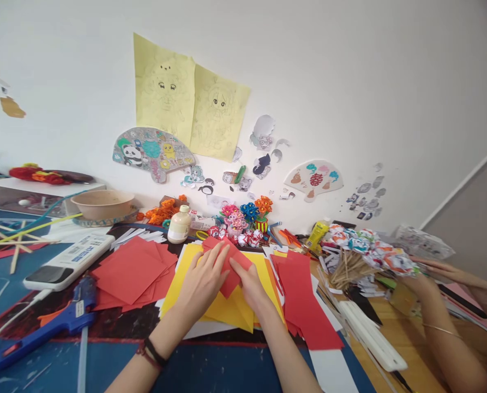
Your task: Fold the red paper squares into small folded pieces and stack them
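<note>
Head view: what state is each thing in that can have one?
Red paper square: partly folded, pressed flat on the yellow paper by both hands.
Left hand: palm down on it.
Right hand: fingers pinning its right edge.
Glue bottle: upright, capped.
Glue gun: lying on its side.
Bowl: upright.
Red paper stack: flat, unfolded.

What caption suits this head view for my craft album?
Both hands press a red paper on yellow sheets.
</note>
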Available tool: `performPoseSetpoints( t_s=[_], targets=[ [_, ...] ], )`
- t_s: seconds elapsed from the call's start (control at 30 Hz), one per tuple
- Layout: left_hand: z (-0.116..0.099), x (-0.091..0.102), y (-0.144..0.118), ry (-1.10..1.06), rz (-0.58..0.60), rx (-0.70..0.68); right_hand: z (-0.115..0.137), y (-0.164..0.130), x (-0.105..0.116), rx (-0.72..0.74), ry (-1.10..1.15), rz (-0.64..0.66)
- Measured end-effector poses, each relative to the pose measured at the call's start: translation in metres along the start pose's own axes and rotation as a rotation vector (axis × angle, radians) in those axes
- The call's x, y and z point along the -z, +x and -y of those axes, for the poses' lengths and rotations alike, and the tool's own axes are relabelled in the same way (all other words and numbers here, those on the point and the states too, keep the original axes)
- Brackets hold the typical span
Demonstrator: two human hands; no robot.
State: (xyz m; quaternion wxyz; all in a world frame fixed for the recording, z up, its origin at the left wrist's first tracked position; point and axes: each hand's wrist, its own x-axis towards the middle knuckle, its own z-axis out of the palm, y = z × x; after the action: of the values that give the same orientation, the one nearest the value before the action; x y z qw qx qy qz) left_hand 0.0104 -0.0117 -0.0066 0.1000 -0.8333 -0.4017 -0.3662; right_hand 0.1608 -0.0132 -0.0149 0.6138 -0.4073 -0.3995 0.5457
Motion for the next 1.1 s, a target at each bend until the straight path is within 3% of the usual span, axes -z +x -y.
performPoseSetpoints(
  t_s=[0.1,0.27,0.37,0.47,0.67,0.83,1.0,1.1],
  targets=[
    [0.002,-0.008,0.000,-0.168,0.021,0.097,0.002,-0.002,0.001,0.026,0.018,-0.040],
    [0.003,-0.010,0.000,-0.346,0.068,0.203,0.007,-0.004,0.000,0.015,0.044,0.102],
    [0.002,-0.008,0.001,-0.361,0.072,0.277,0.009,-0.004,0.000,0.010,0.003,0.162],
    [0.001,-0.005,0.001,-0.298,0.090,0.256,0.010,-0.002,0.003,0.040,-0.090,0.227],
    [0.001,0.002,0.004,-0.313,0.090,0.215,0.016,0.002,0.011,0.267,-0.340,0.031],
    [0.002,0.000,0.004,-0.553,0.130,0.296,0.015,0.002,0.014,0.233,-0.371,0.151],
    [0.005,0.004,0.005,-0.623,0.120,0.441,0.006,0.008,0.019,0.240,-0.382,0.042],
    [0.004,0.008,0.006,-0.654,0.130,0.436,0.006,0.007,0.017,0.248,-0.392,0.085]
  ],
)
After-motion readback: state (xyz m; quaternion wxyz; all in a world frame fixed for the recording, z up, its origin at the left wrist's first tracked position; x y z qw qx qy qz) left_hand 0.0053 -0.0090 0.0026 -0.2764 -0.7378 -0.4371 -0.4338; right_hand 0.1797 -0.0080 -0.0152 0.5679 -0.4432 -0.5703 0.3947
